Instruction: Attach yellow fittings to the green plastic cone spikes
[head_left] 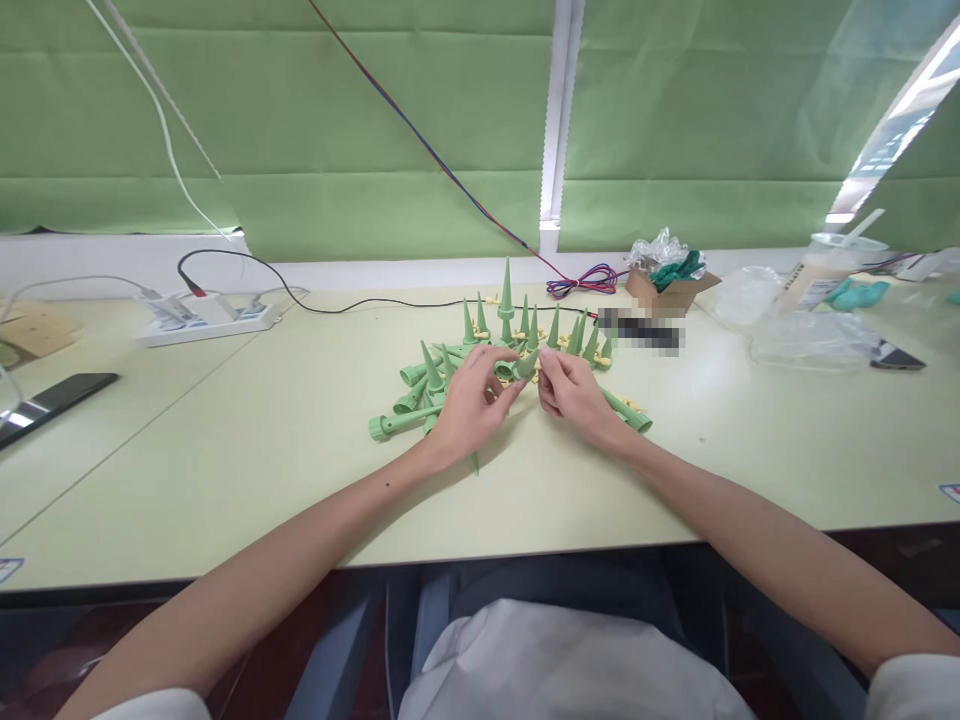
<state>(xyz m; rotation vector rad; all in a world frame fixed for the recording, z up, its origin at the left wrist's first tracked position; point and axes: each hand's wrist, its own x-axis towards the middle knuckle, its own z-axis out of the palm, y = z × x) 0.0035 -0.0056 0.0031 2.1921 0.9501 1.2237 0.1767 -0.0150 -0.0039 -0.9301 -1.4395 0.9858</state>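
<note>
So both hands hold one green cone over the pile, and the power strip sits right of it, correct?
No: the head view shows the power strip left of the pile. The left hand and right hand do hold one green cone over it.

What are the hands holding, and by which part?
The left hand and the right hand hold one green cone between their fingertips, one at each end.

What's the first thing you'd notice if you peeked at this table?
A bunch of green cones in the middle of the table, some standing point-up, others lying flat. Right in front of them, the left hand and right hand pinch one small cone between them. Behind everything hang big green blinds.
</note>
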